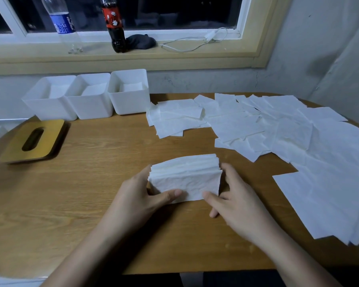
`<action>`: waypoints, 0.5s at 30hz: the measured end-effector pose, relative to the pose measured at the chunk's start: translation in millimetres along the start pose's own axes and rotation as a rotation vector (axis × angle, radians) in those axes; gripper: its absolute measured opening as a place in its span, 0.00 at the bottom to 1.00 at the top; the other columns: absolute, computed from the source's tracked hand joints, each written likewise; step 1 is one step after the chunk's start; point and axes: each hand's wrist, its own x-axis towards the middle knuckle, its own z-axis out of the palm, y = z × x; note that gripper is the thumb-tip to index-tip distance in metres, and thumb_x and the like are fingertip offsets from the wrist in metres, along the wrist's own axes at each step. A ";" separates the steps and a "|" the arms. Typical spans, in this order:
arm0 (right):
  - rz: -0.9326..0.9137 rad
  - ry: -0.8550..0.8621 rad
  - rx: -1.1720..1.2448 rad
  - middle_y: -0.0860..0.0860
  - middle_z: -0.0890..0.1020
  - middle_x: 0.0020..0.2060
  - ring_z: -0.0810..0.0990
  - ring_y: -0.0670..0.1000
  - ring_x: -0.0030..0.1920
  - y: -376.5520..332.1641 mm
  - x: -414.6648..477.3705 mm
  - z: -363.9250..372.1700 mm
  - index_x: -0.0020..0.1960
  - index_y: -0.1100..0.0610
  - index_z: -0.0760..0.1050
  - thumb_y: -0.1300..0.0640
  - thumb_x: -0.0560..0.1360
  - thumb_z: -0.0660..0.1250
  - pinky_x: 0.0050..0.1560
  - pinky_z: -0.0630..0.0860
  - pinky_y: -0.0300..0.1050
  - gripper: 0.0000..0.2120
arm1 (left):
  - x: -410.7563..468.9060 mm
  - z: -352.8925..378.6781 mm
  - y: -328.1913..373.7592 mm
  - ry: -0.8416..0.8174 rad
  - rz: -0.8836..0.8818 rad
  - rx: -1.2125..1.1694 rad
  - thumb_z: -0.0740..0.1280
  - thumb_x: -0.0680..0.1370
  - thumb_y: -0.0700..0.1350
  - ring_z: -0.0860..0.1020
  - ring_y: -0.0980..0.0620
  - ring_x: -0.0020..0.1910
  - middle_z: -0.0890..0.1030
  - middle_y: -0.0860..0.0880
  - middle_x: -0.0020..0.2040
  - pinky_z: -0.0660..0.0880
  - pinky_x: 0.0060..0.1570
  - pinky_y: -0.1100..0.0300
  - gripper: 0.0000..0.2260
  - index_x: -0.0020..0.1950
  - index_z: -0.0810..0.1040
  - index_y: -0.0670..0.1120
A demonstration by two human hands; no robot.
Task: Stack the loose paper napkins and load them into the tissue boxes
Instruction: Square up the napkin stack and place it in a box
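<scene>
A stack of white paper napkins (184, 177) stands on edge on the wooden table (91, 204), just in front of me. My left hand (141, 195) grips its left end, thumb across the front sheet. My right hand (234, 195) holds the right end, thumb on the front and fingers behind. Many loose napkins (278, 131) lie spread over the right half of the table. Three white open tissue boxes (87, 96) stand in a row at the back left, each with some napkins inside. A wooden lid with a slot (32, 140) lies flat on the left.
Two bottles, a clear one (63, 23) and a dark cola one (115, 25), stand on the window sill behind the boxes, beside a dark cloth (142, 41) and a white cable (195, 41). A grey wall rises at the right.
</scene>
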 end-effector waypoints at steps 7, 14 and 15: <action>-0.056 0.036 0.055 0.44 0.82 0.38 0.83 0.46 0.32 -0.7 1.9 3.2 0.61 0.39 0.71 0.50 0.83 0.69 0.33 0.74 0.36 0.10 | 1.6 2.8 5.2 0.043 0.010 -0.040 0.75 0.76 0.63 0.85 0.56 0.41 0.88 0.56 0.44 0.82 0.45 0.53 0.15 0.58 0.81 0.58; -0.024 -0.015 0.196 0.44 0.86 0.52 0.88 0.51 0.40 -1.8 -2.7 2.6 0.64 0.39 0.71 0.50 0.81 0.73 0.32 0.76 0.48 0.17 | -2.6 -1.0 4.3 0.049 0.006 -0.066 0.77 0.70 0.70 0.76 0.47 0.31 0.82 0.49 0.36 0.70 0.32 0.56 0.26 0.53 0.74 0.52; -0.032 -0.012 0.245 0.43 0.86 0.54 0.89 0.52 0.42 -3.3 -3.0 4.0 0.65 0.40 0.71 0.50 0.80 0.74 0.32 0.76 0.50 0.18 | -4.0 0.0 6.3 0.063 0.013 -0.101 0.76 0.70 0.72 0.77 0.43 0.32 0.82 0.47 0.38 0.69 0.32 0.56 0.28 0.55 0.75 0.53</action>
